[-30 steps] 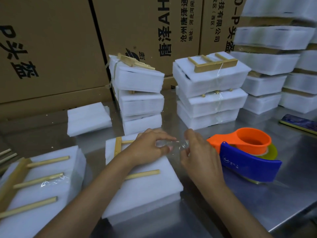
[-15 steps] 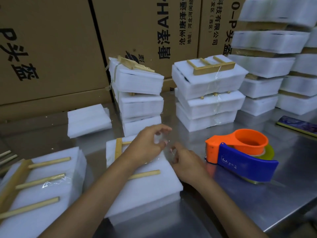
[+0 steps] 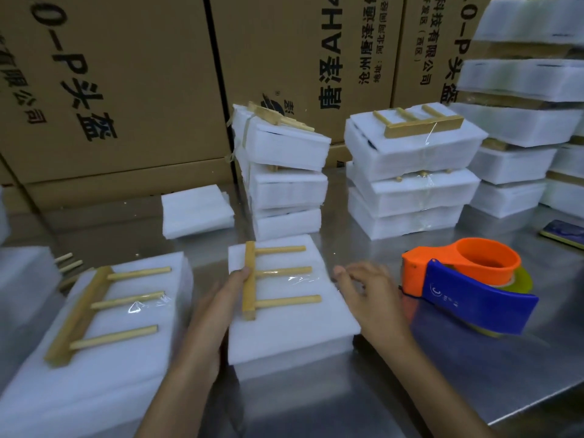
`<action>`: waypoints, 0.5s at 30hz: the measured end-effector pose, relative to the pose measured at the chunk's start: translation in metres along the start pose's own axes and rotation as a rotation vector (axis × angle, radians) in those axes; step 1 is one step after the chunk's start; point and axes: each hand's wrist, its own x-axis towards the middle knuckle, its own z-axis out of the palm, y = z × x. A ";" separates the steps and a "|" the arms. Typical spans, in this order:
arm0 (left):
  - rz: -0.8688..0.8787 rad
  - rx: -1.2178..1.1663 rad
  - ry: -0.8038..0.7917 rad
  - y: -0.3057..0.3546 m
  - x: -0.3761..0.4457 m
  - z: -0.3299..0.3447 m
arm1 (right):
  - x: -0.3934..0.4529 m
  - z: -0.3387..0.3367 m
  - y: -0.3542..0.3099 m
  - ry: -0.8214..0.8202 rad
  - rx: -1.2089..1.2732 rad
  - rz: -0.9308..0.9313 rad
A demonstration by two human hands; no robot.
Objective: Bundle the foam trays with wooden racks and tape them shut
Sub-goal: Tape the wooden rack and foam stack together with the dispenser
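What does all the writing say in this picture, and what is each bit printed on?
"唐泽AH", cut off at the top, runs sideways on the middle cardboard box.
"沧州唐泽通", then small print too blurred to read, on the same box.
"0-P头盔" on the left box.
"有限公司" on the left box, partly cut off.
"科技有限公司" and "0-P头盔" on the right box.
A small white logo on the blue tape dispenser is too blurred to read.

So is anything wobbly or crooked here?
Yes. The top bundle on the middle stack sits tilted and twisted off the ones beneath, with its rack slanting. The stack beside it sits fairly square.
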 end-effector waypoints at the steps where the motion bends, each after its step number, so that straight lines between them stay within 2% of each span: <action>1: -0.031 -0.049 -0.036 0.001 -0.001 0.006 | -0.004 0.000 -0.005 -0.107 0.071 0.070; 4: 0.013 -0.063 -0.138 -0.007 -0.005 0.007 | -0.007 -0.002 -0.015 -0.258 0.257 0.255; 6: 0.082 -0.026 -0.097 -0.006 -0.009 0.005 | -0.009 -0.007 -0.019 -0.272 0.296 0.240; 8: 0.186 -0.092 -0.203 -0.012 -0.015 -0.004 | -0.013 -0.011 -0.020 -0.268 0.346 0.219; 11: 0.305 -0.151 -0.352 -0.017 -0.025 -0.011 | -0.009 -0.009 -0.030 -0.268 0.546 0.283; 15: 0.289 -0.280 -0.290 0.000 -0.036 -0.002 | -0.003 -0.008 -0.040 -0.305 0.830 0.325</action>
